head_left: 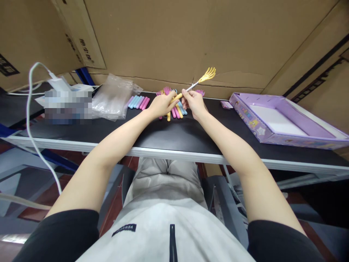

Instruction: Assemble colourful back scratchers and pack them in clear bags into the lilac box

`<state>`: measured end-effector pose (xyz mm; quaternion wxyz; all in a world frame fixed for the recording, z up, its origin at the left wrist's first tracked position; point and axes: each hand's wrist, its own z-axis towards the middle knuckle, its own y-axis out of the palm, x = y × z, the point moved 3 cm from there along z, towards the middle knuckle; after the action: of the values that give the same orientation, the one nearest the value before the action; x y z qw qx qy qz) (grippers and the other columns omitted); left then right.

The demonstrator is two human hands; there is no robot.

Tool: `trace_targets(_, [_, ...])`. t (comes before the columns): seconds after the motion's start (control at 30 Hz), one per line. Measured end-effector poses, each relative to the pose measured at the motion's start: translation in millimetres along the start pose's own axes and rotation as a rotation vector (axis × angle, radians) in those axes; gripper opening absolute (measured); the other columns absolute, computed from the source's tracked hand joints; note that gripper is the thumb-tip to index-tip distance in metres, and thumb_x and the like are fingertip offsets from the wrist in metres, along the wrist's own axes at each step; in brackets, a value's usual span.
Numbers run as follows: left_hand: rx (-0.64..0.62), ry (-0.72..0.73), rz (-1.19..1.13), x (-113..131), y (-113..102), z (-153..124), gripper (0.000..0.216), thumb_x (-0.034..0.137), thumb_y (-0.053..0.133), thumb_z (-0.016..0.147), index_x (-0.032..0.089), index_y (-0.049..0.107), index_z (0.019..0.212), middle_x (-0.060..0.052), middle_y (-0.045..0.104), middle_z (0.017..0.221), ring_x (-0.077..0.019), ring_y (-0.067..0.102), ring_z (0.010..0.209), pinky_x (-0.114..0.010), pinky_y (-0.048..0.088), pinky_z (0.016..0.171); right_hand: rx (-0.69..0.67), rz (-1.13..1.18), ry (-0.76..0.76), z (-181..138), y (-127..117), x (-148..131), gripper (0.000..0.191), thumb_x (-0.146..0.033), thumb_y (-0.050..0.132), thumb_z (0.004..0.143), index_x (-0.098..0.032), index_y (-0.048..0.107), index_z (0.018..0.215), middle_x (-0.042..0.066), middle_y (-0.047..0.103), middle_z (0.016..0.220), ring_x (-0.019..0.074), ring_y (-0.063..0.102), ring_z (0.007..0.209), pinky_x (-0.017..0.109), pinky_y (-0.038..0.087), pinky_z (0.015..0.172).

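Note:
A yellow back scratcher [207, 74] with a hand-shaped head and a metal rod slants up to the right above the table. My left hand [163, 104] is closed round its yellow handle. On the metal rod, close to the handle's upper end, the fingers of my right hand [195, 103] are pinched. Beneath both hands lie several more back scratchers [177, 112] with pink, yellow and blue handles, partly hidden by the hands; their claw heads point to the back. Left of them, a row of purple, blue and pink handles [139, 102] lies side by side.
Clear plastic bags [113, 97] lie on the black table [180, 136], left of the handles. A white cable [28, 105] loops at far left. On the right stands a shallow purple box [293, 140], with a small packet [226, 104] beside it. Cardboard [174, 43] walls the back.

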<state>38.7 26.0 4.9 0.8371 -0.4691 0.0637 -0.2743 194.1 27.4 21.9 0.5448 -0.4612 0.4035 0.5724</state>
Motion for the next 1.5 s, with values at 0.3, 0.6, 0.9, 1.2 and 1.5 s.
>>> trace_targets(0.3, [0.020,0.022,-0.085,7,0,8,0.025,0.039,0.049,0.108,0.021,0.065,0.107,-0.008,0.074,0.084,-0.0268,0.073,0.086,-0.032,0.046,0.075,0.072,0.059,-0.009,13,-2,5,0.053,-0.053,0.080,0.093,-0.022,0.043,0.072,-0.008,0.049,0.054,0.0049,0.042,0.040,0.017,0.032,0.038])
trace_targets(0.6, [0.000,-0.032,-0.077,16,-1,15,0.028,0.040,0.047,0.109,0.021,0.067,0.107,-0.010,0.075,0.089,-0.0290,0.073,0.094,-0.033,0.047,0.080,0.138,0.035,0.039,17,-6,-3,0.049,-0.044,0.074,0.099,-0.021,0.042,0.070,-0.008,0.044,0.051,0.0044,0.040,0.039,0.017,0.027,0.038])
trace_targets(0.9, [-0.015,-0.052,-0.069,25,-7,18,0.029,0.039,0.046,0.109,0.019,0.066,0.116,-0.012,0.076,0.094,-0.0305,0.072,0.099,-0.034,0.048,0.085,0.125,-0.018,0.009,20,-10,-12,0.058,-0.048,0.082,0.092,-0.023,0.035,0.069,-0.010,0.038,0.050,0.0035,0.037,0.038,0.016,0.025,0.038])
trace_targets(1.2, [-0.051,-0.066,-0.038,29,-7,20,0.030,0.036,0.044,0.110,0.017,0.066,0.115,-0.015,0.075,0.095,-0.0324,0.072,0.101,-0.036,0.049,0.087,0.153,0.003,0.040,25,-14,-9,0.058,-0.051,0.080,0.093,-0.022,0.037,0.069,-0.011,0.038,0.050,0.0028,0.036,0.039,0.016,0.024,0.040])
trace_targets(1.5, [-0.036,-0.060,-0.047,29,-6,21,0.029,0.037,0.045,0.109,0.018,0.067,0.113,-0.014,0.075,0.092,-0.0322,0.072,0.099,-0.036,0.049,0.085,0.147,0.010,0.033,28,-17,-9,0.056,-0.048,0.080,0.094,-0.022,0.038,0.067,-0.011,0.038,0.049,0.0029,0.035,0.039,0.016,0.024,0.040])
